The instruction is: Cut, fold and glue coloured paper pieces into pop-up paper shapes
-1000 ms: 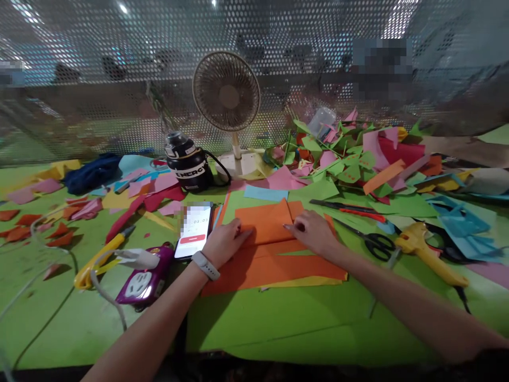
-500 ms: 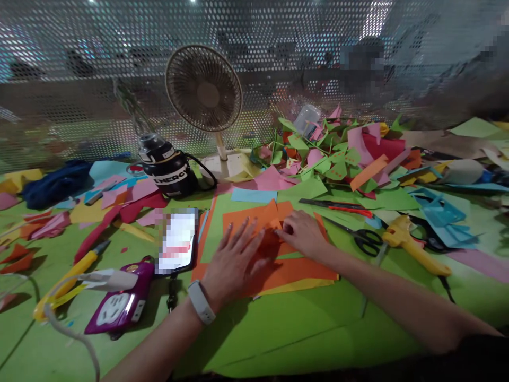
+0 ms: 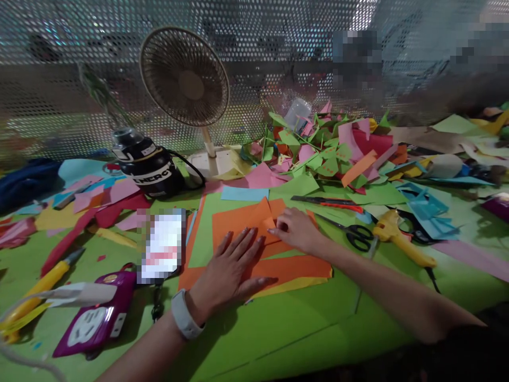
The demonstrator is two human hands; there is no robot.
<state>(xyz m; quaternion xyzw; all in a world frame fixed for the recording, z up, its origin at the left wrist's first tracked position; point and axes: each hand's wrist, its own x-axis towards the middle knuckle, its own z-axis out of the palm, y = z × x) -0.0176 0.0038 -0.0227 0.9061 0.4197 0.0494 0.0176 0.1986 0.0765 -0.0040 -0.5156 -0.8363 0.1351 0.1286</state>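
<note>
Two hands: I view both through the head camera, each at the orange sheet (image 3: 238,218).
Orange sheet: lies over other paper on the green table (image 3: 302,334); I note a pointed flap on its right part.
Left hand (image 3: 225,276): palm down over the near left part of the orange sheet; I see its fingers extended and slightly apart, the thumb spread well away from them. A pale wristband (image 3: 186,314) circles the wrist.
Right hand (image 3: 296,228): at the right edge of the orange sheet, fingers curled together toward the thumb; I cannot tell whether they clamp the paper.
Orange strip (image 3: 298,269): on the near side of the orange sheet, with yellow paper (image 3: 296,286) showing along its near edge.
Light blue strip (image 3: 244,193): just beyond the orange sheet.
Phone (image 3: 165,246): left of the orange sheet, its screen unreadable to me.
Scissors (image 3: 360,237): right of the orange sheet; the yellow glue gun (image 3: 387,228) lies farther right of it.
Black bottle (image 3: 153,172): beyond the orange sheet, to its left.
Scrap pile (image 3: 330,154): beyond the orange sheet, to its right.
</note>
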